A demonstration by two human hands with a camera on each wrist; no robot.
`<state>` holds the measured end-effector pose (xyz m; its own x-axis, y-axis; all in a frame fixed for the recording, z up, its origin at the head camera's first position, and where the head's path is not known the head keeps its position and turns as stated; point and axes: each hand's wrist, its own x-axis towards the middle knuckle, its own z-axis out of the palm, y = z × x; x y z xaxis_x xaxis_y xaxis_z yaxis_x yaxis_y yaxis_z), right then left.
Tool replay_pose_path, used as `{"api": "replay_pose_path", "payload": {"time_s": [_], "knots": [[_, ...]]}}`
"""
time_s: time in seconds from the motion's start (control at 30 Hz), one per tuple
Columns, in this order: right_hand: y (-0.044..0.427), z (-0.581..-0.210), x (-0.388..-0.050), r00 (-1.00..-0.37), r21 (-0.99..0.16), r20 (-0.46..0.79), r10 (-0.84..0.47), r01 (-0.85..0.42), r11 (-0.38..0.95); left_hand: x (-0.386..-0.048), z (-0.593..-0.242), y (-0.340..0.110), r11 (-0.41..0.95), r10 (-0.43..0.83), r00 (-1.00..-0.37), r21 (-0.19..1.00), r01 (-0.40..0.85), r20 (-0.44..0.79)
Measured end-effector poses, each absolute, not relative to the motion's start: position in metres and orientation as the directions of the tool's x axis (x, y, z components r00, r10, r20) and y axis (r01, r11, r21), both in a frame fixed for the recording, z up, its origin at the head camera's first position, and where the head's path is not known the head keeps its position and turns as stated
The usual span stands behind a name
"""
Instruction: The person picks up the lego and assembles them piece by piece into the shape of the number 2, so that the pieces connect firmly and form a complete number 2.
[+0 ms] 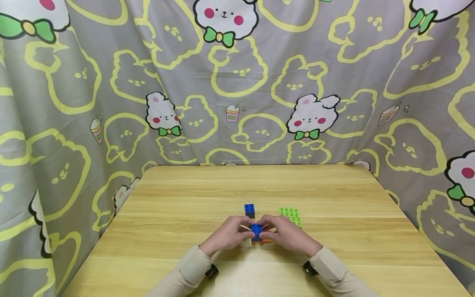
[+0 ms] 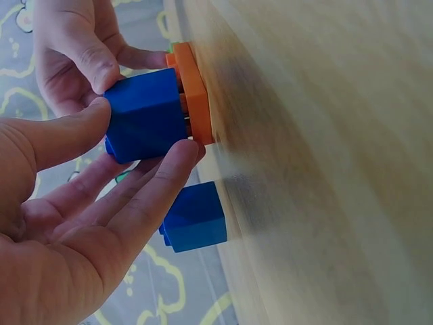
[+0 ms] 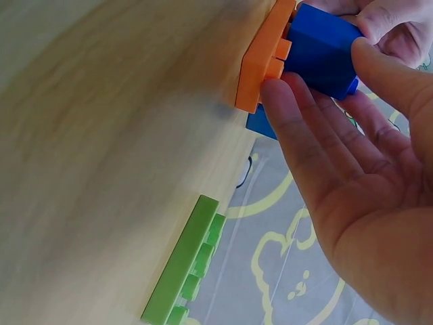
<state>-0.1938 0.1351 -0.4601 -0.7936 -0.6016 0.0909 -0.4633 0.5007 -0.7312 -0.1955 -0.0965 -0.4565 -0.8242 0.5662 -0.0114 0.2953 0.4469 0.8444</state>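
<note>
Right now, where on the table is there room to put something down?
The table is bare left of the left hand, right of the right hand, and from the green plate back to the curtain. The middle is crowded: both hands hold a blue brick by an orange plate, with another blue brick just beyond.

2 blue blocks (image 2: pixel 145 112), orange plate (image 2: pixel 197 98) and green plate (image 3: pixel 177 261) look smooth plastic; the table (image 1: pixel 315 189), wood-grained, faintly glossy; the curtain (image 1: pixel 259 101), matt cloth.

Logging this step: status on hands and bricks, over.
Left hand, right hand: both holding one blue brick. Brick atop orange plate, studs showing between, not fully seated. Nothing visibly in the way; second blue brick beyond.
</note>
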Motion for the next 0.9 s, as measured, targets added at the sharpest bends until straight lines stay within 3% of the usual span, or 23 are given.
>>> {"api": "replay_pose_path", "payload": {"time_s": [0.9], "knots": [[0.1341, -0.4594, -0.1912, -0.799, -0.738, 0.083, -0.595, -0.451, 0.502, -0.1942, -0.4564, -0.0963, 0.475, 0.555, -0.832, 0.828, 0.297, -0.021]]}}
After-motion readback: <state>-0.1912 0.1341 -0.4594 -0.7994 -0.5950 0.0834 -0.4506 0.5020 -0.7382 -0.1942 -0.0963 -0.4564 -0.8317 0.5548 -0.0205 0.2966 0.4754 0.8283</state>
